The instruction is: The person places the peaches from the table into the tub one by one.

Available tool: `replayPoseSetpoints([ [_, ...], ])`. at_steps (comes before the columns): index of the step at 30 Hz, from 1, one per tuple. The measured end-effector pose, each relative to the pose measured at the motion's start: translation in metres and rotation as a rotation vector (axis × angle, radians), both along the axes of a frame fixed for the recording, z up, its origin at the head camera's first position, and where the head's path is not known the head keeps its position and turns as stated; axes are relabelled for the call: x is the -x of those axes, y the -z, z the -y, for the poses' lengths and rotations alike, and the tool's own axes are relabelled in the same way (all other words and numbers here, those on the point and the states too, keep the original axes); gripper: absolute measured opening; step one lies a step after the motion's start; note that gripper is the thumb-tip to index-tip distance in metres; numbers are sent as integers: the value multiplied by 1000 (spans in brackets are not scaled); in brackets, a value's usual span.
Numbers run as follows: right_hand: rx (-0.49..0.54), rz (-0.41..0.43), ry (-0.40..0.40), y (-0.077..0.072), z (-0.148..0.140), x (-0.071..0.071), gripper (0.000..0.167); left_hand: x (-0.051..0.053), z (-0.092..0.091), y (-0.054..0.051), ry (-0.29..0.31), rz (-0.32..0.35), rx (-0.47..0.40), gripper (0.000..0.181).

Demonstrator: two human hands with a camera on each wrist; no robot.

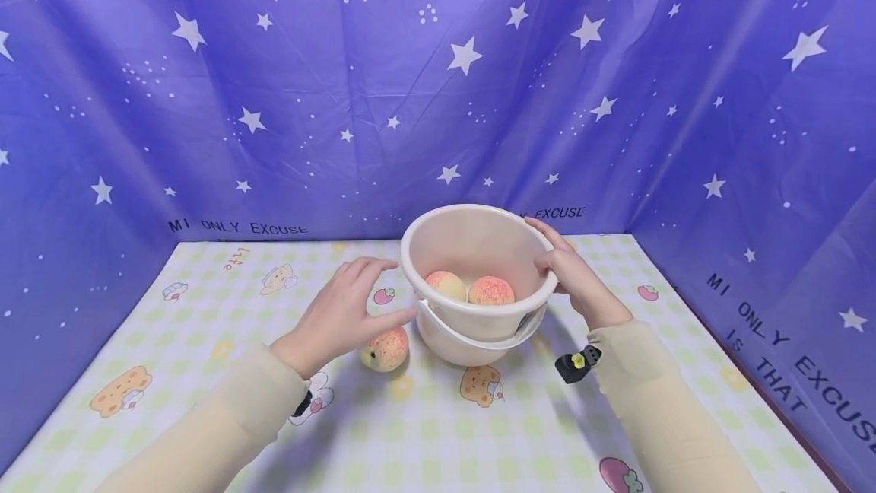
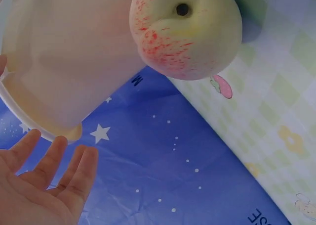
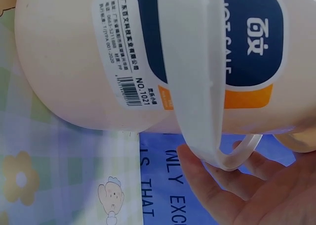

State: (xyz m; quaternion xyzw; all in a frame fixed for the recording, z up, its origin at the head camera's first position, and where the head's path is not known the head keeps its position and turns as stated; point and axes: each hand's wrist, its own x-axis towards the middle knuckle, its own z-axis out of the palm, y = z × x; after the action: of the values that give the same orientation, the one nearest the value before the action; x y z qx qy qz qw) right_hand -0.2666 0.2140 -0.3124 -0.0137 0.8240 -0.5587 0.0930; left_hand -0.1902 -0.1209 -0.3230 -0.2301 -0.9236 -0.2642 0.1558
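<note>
A pale pink bucket (image 1: pixel 452 341) stands on the table, its white handle (image 1: pixel 479 342) hanging down in front. Two peaches, one paler (image 1: pixel 445 285) and one redder (image 1: pixel 491 291), lie inside it. My right hand (image 1: pixel 575 276) grips the bucket's right rim, thumb over the inner side; the right wrist view shows its fingers (image 3: pixel 237 185) by the handle's end. Beside the bucket's left wall, my left hand (image 1: pixel 342 314) has its fingers extended near the rim and holds nothing. Below that hand a third peach (image 1: pixel 386 350) rests on the cloth, large in the left wrist view (image 2: pixel 187 37).
A green-and-white checked tablecloth (image 1: pixel 226 303) with cartoon prints covers the table. Blue star-patterned curtains (image 1: pixel 383 82) enclose the back and both sides. Labels (image 3: pixel 123 52) are stuck on the bucket's wall. Black wrist devices (image 1: pixel 578 364) sit at the sleeves.
</note>
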Motion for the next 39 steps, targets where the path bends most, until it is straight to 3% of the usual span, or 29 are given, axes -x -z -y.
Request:
replayPoseSetpoints([
  [11, -4, 6, 4, 1, -1, 1, 99, -2, -2, 11, 8, -8, 25, 69],
  [25, 3, 3, 9, 2, -1, 1, 99, -3, -3, 25, -7, 45, 45, 70],
  [39, 3, -4, 17, 1, 0, 0, 98, -3, -1, 41, -33, 134, 138, 79],
])
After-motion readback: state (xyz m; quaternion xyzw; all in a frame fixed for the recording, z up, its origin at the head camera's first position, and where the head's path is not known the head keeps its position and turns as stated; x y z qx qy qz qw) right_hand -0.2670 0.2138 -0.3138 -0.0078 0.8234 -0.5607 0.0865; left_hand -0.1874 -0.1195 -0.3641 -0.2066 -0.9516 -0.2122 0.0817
